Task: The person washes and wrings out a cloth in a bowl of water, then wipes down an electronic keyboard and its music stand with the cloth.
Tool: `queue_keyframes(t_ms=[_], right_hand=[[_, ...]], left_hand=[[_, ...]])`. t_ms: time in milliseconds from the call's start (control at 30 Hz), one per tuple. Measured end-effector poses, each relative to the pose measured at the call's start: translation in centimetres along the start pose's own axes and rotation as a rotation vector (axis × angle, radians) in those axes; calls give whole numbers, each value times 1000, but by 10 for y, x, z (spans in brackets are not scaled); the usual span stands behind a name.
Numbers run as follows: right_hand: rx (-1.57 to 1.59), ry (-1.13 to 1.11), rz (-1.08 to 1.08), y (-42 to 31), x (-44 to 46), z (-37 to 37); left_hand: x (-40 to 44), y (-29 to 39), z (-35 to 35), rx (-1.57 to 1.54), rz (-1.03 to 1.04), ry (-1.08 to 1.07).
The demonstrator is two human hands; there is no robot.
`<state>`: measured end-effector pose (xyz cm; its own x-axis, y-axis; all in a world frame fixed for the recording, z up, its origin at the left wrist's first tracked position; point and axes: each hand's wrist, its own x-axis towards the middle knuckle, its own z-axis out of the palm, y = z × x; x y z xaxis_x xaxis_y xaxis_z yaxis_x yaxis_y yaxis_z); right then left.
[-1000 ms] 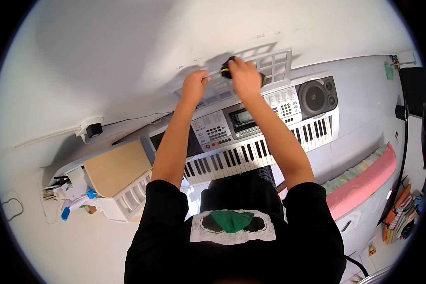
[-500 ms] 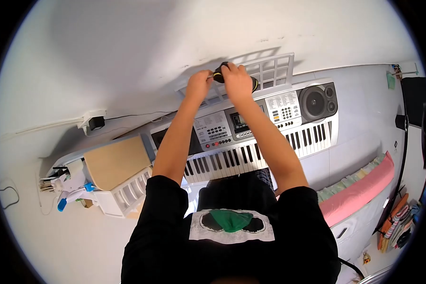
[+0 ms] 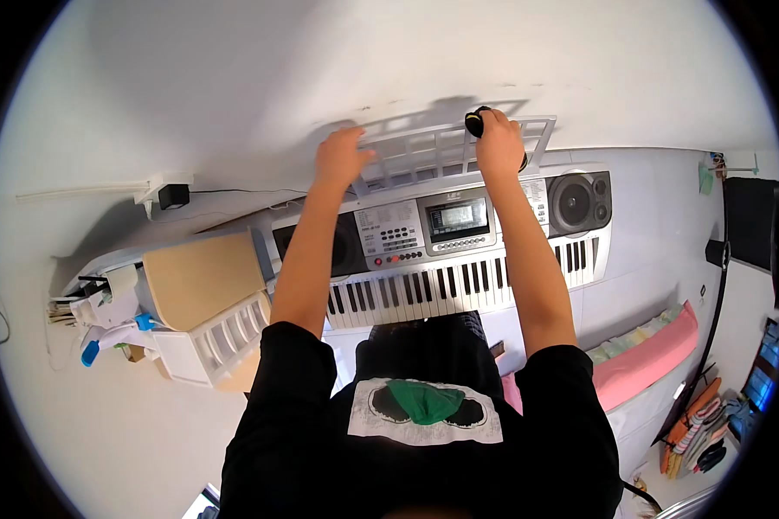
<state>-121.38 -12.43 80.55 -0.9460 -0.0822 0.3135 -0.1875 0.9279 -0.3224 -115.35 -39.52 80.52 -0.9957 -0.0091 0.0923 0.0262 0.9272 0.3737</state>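
Observation:
My right hand [image 3: 498, 145] is closed around a black drill-shaped power tool [image 3: 475, 123] with a yellow stripe. Its rounded head sticks out to the left of my fingers, and most of the body is hidden in my grip. My left hand [image 3: 342, 157] is at the left end of the grey music stand [image 3: 438, 152], with thumb and fingertips apart and nothing visible between them. Whether it touches the stand I cannot tell. Below both hands lies an electronic keyboard [image 3: 398, 298] with a lit display [image 3: 459, 218].
Behind the stand is a white wall with a black plug adapter [image 3: 174, 196] and cable at left. A white drawer unit [image 3: 182, 356] with a tan top [image 3: 201, 281] stands on the left. At right are a pink cushioned edge [image 3: 645, 363] and folded clothes [image 3: 697, 437].
My hands have separated. The right hand has carried the power tool to the right; the left has let go of its tip and moved left, its fingers opening.

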Motion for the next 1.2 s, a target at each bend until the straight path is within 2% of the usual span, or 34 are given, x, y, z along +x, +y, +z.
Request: queue_keyframes(t_ms=[33,100,133,200,367,533,633,700,800,867,967,1100,1167,1200], right_hand=[[3,3,11,-1,-1,0],[-12,4,1,-4,-1,2],[-29,27,17,-7,-2,3],[-49,46,28,-15,-4,5],[-1,-65,16,-68,-10,18],[90,-140,-101,-138,-33,36],[187,-56,-139,-139,-38,38],[140,-76,-135,-113,-31,30],[96,-85,-46,-71,-16,21],[53,-9,-48,-58,-11,16],[6,-4,-38,-72,-16,25],[101,-10,-145,-117,-34,33],[118,-199,-109,-131,-36,27],[121,-198,-106,-129,-36,27]], left_hand=[[-6,-15,-2,-4,-8,2],[-16,-39,-2,-235,-186,-61],[-19,-44,1,-238,-192,-61],[-22,-52,4,-433,-317,-110],[-25,-54,11,-493,-298,-42],[-22,-61,20,-510,-295,-56],[-26,-64,19,-544,-300,-100],[-25,-62,16,-554,-239,-77],[-25,-58,13,-582,-272,-82],[-26,-58,13,-592,-282,-83],[-25,-56,14,-578,-279,-81],[-26,-56,15,-562,-270,-42],[-26,-59,16,-554,-262,-60],[-25,-60,15,-544,-255,-77]])
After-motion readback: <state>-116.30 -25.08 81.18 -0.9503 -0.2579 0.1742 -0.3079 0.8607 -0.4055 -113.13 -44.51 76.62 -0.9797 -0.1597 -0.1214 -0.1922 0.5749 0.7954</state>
